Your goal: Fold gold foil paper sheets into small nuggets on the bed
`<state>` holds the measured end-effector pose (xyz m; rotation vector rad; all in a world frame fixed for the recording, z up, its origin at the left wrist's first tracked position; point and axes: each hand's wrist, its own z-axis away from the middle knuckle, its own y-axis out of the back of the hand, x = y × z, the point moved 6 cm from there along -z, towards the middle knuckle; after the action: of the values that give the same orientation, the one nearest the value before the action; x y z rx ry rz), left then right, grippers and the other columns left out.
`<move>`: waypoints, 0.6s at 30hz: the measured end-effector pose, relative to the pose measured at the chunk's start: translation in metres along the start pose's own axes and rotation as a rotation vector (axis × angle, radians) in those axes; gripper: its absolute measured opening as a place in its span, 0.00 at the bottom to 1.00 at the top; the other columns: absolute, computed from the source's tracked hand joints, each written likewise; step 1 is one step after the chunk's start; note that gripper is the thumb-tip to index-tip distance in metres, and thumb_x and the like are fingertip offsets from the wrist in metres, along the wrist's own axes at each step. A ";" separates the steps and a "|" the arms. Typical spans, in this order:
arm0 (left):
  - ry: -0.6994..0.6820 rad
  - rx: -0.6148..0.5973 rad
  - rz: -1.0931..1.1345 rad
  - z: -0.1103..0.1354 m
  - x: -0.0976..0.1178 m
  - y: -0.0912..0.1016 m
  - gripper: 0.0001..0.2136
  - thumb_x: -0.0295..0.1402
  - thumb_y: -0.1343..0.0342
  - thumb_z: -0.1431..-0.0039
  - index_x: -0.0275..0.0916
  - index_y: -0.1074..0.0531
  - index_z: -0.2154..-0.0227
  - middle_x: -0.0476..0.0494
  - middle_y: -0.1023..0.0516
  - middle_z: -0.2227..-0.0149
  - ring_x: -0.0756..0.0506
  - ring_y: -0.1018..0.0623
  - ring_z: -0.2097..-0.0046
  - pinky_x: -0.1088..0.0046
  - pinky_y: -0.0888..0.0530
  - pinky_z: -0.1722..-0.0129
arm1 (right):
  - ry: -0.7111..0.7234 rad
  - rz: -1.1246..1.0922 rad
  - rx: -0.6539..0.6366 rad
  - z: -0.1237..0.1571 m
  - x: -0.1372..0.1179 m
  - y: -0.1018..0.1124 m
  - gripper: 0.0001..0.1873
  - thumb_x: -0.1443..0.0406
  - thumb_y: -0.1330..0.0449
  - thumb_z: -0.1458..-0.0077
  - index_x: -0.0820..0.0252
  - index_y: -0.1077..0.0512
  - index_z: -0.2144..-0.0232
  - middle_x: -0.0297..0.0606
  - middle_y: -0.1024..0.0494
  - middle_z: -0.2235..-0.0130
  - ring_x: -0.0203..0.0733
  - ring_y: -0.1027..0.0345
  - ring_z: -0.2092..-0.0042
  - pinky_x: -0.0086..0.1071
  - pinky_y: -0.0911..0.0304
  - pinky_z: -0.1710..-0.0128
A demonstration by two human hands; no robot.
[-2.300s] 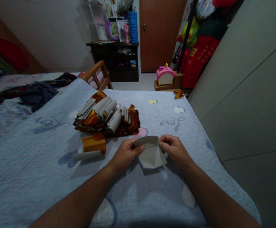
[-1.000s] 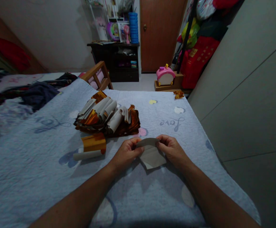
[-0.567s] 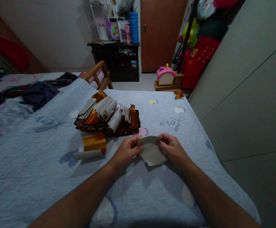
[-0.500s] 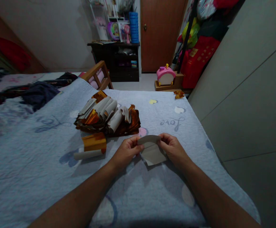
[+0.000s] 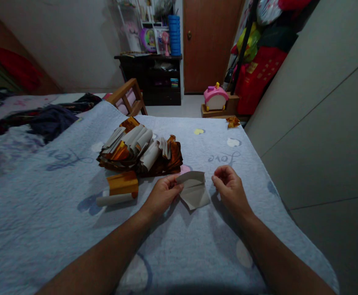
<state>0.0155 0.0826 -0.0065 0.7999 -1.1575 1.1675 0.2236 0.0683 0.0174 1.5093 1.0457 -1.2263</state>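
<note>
My left hand [image 5: 164, 192] pinches the left edge of a creased greyish-white sheet of paper [image 5: 194, 190], with thumb and fingers closed on it. The sheet has a crease across it, and its near corner points toward me. Apart from the sheet's right edge, my right hand [image 5: 229, 186] has its fingers curled in and thumb near the index finger; I see nothing in it. To the left lies one amber-and-white sheet [image 5: 122, 183], its near edge rolled. Behind it sits a pile of folded amber-and-white papers [image 5: 135, 147].
A pale blue quilted cover [image 5: 179, 254] with printed shapes lies under everything. A crumpled amber piece [image 5: 232, 122] rests at its far right corner. Dark clothes [image 5: 52, 121] are at the left. A pale cabinet [image 5: 329, 135] rises along the right. A pink toy case [image 5: 215, 99] stands beyond.
My right hand has let go of the paper's right edge and moved slightly right. The paper stays in my left hand, its right side now free.
</note>
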 end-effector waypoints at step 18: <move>-0.218 0.033 -0.480 0.002 0.005 0.006 0.11 0.29 0.47 0.41 0.39 0.29 0.55 0.52 0.25 0.73 0.48 0.26 0.71 0.75 0.35 0.70 | 0.566 0.511 -0.557 0.032 -0.008 -0.053 0.14 0.74 0.45 0.43 0.61 0.25 0.56 0.48 0.23 0.54 0.50 0.32 0.52 0.45 0.33 0.50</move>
<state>0.0097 0.0839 -0.0018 1.1769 -1.0432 0.7139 0.1645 0.0494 0.0152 1.5536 1.1314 -0.1195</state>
